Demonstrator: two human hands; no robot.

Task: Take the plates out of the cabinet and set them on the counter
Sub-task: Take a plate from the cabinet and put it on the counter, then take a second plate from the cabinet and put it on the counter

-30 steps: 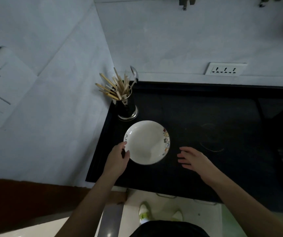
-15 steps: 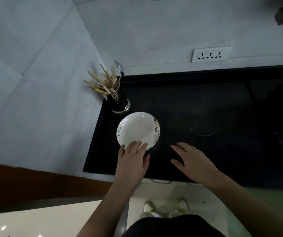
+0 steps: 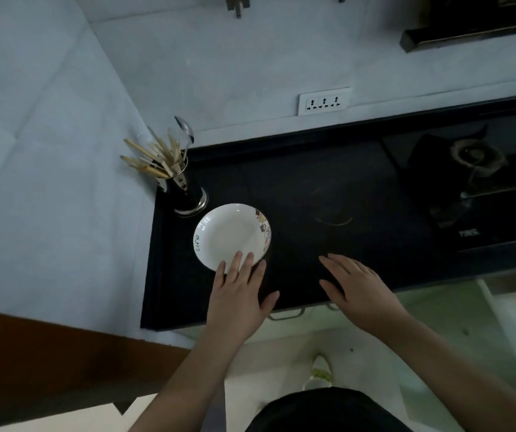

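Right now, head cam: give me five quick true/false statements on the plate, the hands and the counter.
1. The plate sits flat on the counter. True.
2. The left hand grips the plate by its rim. False: its straight fingers lie over the near edge.
3. The right hand holds a second plate. False: it is open and holds nothing.
4. The utensil holder stands behind the plate, near the wall. True.
5. The plate is plain white all over. False: a coloured pattern marks its right rim.

Bare forearms; dark top, seemingly.
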